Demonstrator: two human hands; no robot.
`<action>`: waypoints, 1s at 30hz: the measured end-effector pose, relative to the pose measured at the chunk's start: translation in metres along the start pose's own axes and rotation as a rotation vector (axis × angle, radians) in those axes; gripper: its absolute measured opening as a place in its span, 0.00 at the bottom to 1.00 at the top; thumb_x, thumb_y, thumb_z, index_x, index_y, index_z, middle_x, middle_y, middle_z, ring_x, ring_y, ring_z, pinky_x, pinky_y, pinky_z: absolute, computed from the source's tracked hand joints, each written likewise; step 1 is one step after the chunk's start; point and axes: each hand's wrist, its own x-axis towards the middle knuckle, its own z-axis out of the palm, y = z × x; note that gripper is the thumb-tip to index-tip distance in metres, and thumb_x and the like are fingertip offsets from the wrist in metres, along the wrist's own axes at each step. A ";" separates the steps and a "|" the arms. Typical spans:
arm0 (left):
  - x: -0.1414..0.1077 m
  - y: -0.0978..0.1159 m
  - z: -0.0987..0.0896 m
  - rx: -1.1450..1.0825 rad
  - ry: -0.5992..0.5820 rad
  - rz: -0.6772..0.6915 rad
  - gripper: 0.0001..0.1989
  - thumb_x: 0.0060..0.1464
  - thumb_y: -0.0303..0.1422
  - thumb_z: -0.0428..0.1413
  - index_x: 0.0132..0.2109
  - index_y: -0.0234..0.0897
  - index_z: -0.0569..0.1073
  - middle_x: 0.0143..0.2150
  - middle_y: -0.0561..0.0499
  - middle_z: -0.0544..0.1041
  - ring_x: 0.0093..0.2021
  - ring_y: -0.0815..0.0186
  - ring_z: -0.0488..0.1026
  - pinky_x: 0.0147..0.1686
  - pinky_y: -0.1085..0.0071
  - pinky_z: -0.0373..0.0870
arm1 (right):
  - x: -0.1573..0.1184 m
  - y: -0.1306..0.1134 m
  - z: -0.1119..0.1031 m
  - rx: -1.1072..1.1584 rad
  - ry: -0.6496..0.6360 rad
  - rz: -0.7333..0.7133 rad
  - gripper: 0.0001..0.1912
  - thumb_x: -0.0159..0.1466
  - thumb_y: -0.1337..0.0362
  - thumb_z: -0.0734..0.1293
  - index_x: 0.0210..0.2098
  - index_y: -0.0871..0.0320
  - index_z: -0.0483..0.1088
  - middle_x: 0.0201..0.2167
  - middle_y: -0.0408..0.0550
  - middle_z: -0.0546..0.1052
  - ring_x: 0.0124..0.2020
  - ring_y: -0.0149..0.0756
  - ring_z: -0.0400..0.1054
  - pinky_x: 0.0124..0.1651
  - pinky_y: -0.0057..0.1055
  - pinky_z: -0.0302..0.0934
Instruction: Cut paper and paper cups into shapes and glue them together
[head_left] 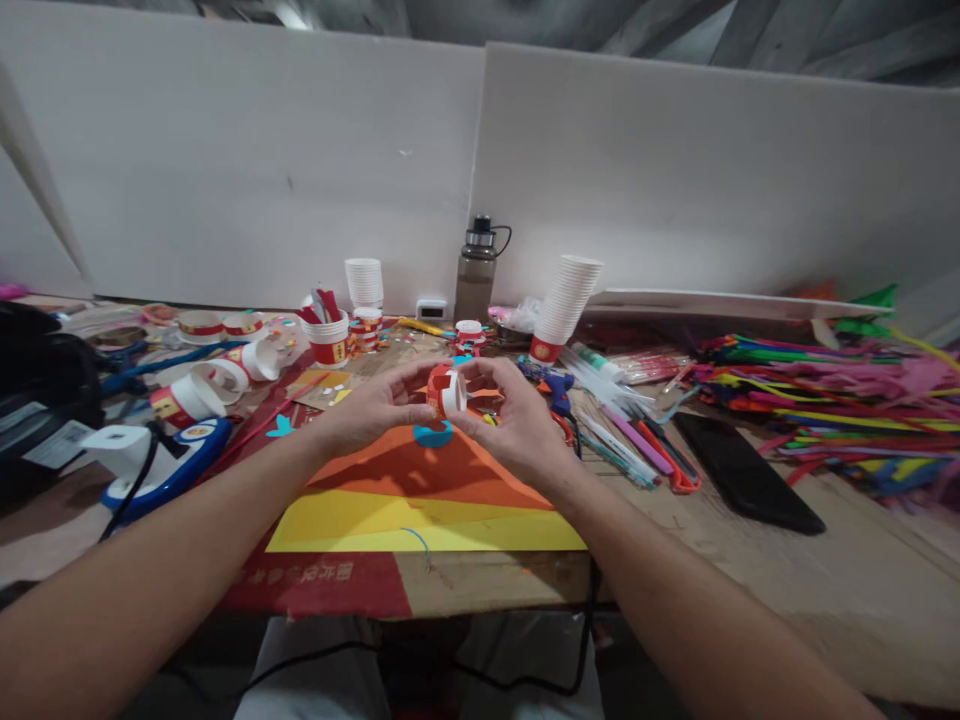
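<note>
Between my two hands is a small red and white paper cup piece (pixel 448 392), tilted so that its white inside faces right. My left hand (pixel 386 403) grips it from the left, thumb below and fingers behind. From the other side my right hand (pixel 511 418) closes on it with thumb and fingertips. Beneath them lie an orange sheet (pixel 375 462) and a yellow sheet (pixel 337 522) of paper. A blue paper cutout (pixel 433 434) rests on the orange sheet, just under the cup piece. Another red and white cup piece (pixel 470 335) stands behind my hands.
Paper cup stacks (pixel 568 300) and a water bottle (pixel 476 272) stand at the back. On the right are a glue gun (pixel 556 385), pens (pixel 645 437), a black phone (pixel 746 472) and colourful pipe cleaners (pixel 810 385). Cut cups (pixel 187 397) and a blue-white device (pixel 161 465) lie left.
</note>
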 end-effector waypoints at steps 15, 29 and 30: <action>0.001 -0.009 0.006 -0.292 0.189 0.009 0.11 0.59 0.39 0.57 0.47 0.42 0.69 0.40 0.53 0.73 0.37 0.71 0.73 0.42 0.64 0.77 | 0.004 -0.003 0.005 0.124 0.075 0.385 0.17 0.55 0.62 0.72 0.43 0.55 0.66 0.40 0.46 0.73 0.39 0.33 0.71 0.44 0.36 0.67; -0.002 0.002 0.012 -0.286 0.093 -0.048 0.20 0.56 0.34 0.61 0.56 0.40 0.71 0.55 0.43 0.74 0.50 0.60 0.74 0.48 0.65 0.73 | 0.002 -0.002 0.006 0.184 0.032 0.282 0.16 0.54 0.63 0.73 0.40 0.54 0.66 0.39 0.45 0.73 0.41 0.34 0.70 0.44 0.35 0.69; -0.002 0.001 0.011 -0.260 0.086 -0.034 0.21 0.56 0.34 0.61 0.56 0.42 0.71 0.57 0.43 0.73 0.53 0.59 0.73 0.50 0.64 0.72 | 0.002 -0.003 0.005 0.189 0.034 0.279 0.17 0.54 0.63 0.73 0.40 0.54 0.66 0.40 0.46 0.73 0.42 0.34 0.71 0.44 0.36 0.70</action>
